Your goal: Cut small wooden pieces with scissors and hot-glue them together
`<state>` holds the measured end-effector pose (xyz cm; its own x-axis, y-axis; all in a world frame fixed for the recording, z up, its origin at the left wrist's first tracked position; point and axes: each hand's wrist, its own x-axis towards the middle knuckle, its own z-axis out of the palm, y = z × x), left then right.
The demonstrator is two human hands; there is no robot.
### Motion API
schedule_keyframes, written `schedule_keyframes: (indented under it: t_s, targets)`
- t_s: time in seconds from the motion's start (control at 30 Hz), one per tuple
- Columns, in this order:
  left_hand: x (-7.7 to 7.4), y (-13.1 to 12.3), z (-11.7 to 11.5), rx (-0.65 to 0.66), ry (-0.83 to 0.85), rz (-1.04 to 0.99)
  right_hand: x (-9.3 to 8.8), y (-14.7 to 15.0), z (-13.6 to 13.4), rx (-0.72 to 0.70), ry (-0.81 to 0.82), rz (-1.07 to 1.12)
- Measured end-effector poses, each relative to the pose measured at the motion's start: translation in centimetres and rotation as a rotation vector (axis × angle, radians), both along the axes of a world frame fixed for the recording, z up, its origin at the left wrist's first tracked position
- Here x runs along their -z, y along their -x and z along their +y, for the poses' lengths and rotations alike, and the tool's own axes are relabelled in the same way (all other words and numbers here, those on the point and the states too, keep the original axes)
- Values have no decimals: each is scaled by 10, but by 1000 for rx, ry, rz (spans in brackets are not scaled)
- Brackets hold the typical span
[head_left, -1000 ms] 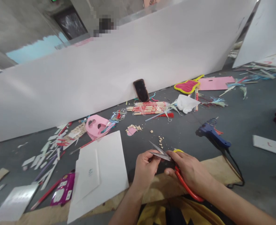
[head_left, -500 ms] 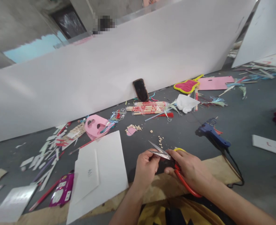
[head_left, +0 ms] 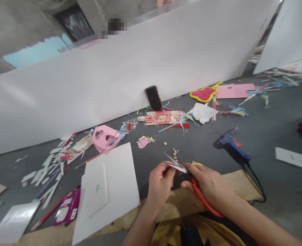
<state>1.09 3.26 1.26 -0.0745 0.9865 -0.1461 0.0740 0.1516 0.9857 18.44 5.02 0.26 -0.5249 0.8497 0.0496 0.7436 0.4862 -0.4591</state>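
Observation:
My right hand (head_left: 209, 187) grips red-handled scissors (head_left: 189, 181); their metal blades stand slightly apart and point up-left. My left hand (head_left: 160, 184) is closed in a pinch right at the blades, holding something too small to make out. Both hands hover over the grey table (head_left: 269, 136), just beyond a brown cardboard sheet (head_left: 233, 186). Small beige cut bits (head_left: 176, 153) lie scattered just past the blade tips.
White sheets (head_left: 110, 188) lie to the left, with paper strips (head_left: 51, 167) and a purple packet (head_left: 67, 210) beyond. A blue glue gun (head_left: 231, 145) with its black cord is at right. A phone (head_left: 153, 98) leans on the white board; a stick bundle (head_left: 162, 118) and pink shapes (head_left: 105, 136) lie behind.
The hands and scissors stay in nearly the same spot; the blades have closed a little onto what my left hand pinches. The view has barely shifted.

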Motion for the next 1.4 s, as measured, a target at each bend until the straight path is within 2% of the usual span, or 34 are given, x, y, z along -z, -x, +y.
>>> schedule_keyframes:
  t_s: [0.1, 0.37, 0.53, 0.67, 0.87, 1.27, 1.4]
  targets:
    - [-2, 2, 0, -12, -20, 25, -4, -1, -1, -10, -43, -17]
    - [-7, 6, 2, 105, 93, -114, -2, 2, -6, -50, -55, 16]
    - [1, 4, 1, 50, 107, -125, 0, 7, -5, -32, -8, -32]
    - [9, 3, 0, 17, 70, -40, -2, 10, -4, -26, 56, -67]
    - [9, 3, 0, 5, 10, 94, -5, 10, -5, -22, 131, -29]
    - [22, 4, 2, -41, 40, -69, -12, 14, 1, -41, 201, -17]
    - [21, 6, 3, -24, 67, -78, -15, 13, 3, -23, 155, -46]
